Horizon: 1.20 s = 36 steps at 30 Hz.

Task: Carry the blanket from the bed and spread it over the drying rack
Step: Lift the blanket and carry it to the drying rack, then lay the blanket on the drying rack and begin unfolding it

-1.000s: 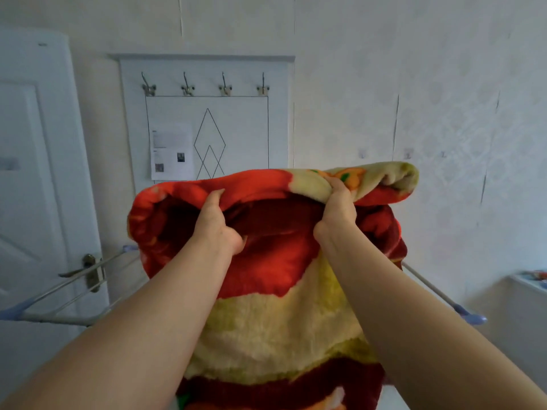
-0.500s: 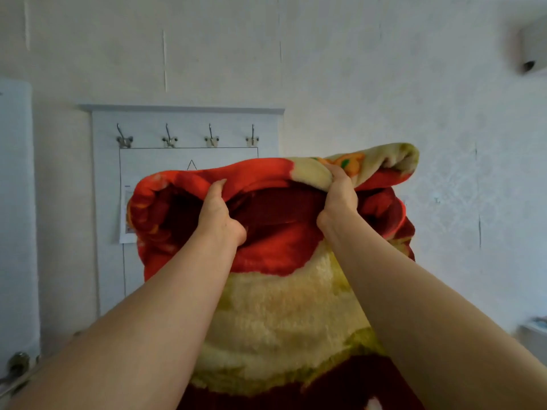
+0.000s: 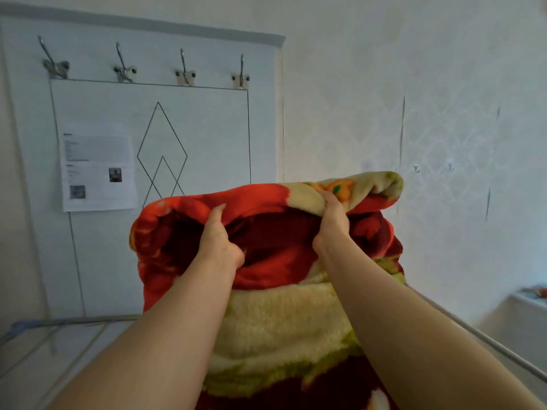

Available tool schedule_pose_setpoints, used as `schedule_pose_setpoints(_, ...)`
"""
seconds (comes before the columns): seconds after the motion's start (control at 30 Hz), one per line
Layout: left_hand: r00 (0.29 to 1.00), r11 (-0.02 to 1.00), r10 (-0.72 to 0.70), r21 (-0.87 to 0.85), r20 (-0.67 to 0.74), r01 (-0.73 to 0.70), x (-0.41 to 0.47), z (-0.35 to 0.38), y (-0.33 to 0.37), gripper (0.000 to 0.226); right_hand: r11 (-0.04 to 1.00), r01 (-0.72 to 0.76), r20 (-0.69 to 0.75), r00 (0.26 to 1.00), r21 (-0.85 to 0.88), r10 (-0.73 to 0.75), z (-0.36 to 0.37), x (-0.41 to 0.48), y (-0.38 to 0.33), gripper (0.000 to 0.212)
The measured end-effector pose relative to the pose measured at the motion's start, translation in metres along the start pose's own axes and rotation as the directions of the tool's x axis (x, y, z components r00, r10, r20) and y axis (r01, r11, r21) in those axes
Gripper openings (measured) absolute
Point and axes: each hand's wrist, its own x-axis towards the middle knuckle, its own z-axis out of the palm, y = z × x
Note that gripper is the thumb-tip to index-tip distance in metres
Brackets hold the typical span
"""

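Pale wallpaper and a white panel of metal coat hooks [image 3: 183, 75] stood behind. The left hand [image 3: 219, 241] and right hand [image 3: 333, 220], set apart, clenched the top fold of the thick red-and-cream fleece blanket [image 3: 281, 315], raised over the grey metal drying rack [image 3: 488, 341]. Released unevenly, the bunched bulk could slide off one rail. Half a second earlier the rack was out of view, with the grip the same.

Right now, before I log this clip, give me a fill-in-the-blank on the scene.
The left hand and right hand both grip the ____.
The panel carries ____ hooks.
A sheet hangs to the ____ of the diamond.
Missing: blanket; four; left.
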Motion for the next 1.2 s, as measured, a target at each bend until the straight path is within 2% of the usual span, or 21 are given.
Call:
schedule_pose_setpoints(0.3,0.969,0.99,-0.131,0.029,-0.211,0.14,0.116,-0.027,-0.061,0.039,0.981,-0.182,-0.134,0.976,-0.073,0.171,-0.039,0.107,0.091,0.042)
schedule_pose_setpoints(0.57,0.92,0.98,-0.169,0.037,-0.352,0.194,0.194,-0.064,-0.101,0.035,0.926,-0.326,-0.153,0.942,-0.19,0.3,-0.065,0.174,0.162,0.024)
schedule_pose_setpoints(0.7,0.895,0.969,-0.194,0.063,-0.401,0.239,0.217,-0.075,-0.112,0.041,0.899,-0.36,-0.172,0.93,-0.249,0.324,-0.078,0.197,0.19,0.027)
schedule_pose_setpoints(0.8,0.9,0.963,-0.152,0.146,-0.408,0.228,0.225,-0.077,-0.119,0.046,0.883,-0.352,-0.136,0.936,-0.311,0.325,-0.077,0.205,0.195,0.031)
schedule_pose_setpoints(0.87,0.922,0.956,-0.111,0.212,-0.37,0.201,0.232,-0.08,-0.12,0.054,0.84,-0.308,-0.075,0.949,-0.447,0.307,-0.072,0.212,0.198,0.044)
schedule_pose_setpoints(0.93,0.941,0.936,-0.133,0.272,-0.312,0.222,0.233,-0.082,-0.119,0.064,0.745,-0.271,-0.025,0.946,-0.61,0.324,-0.07,0.217,0.202,0.061)
schedule_pose_setpoints(0.97,0.946,0.919,-0.148,0.313,-0.289,0.24,0.23,-0.082,-0.117,0.066,0.713,-0.265,-0.002,0.938,-0.649,0.346,-0.071,0.214,0.2,0.057)
schedule_pose_setpoints(1.07,0.956,0.848,-0.146,0.465,-0.255,0.254,0.217,-0.086,-0.107,0.066,0.64,-0.267,-0.001,0.923,-0.72,0.384,-0.074,0.203,0.19,0.013)
schedule_pose_setpoints(1.2,0.975,0.749,-0.102,0.63,-0.197,0.206,0.184,-0.091,-0.089,0.06,0.621,-0.288,-0.056,0.929,-0.729,0.365,-0.088,0.18,0.165,0.01)
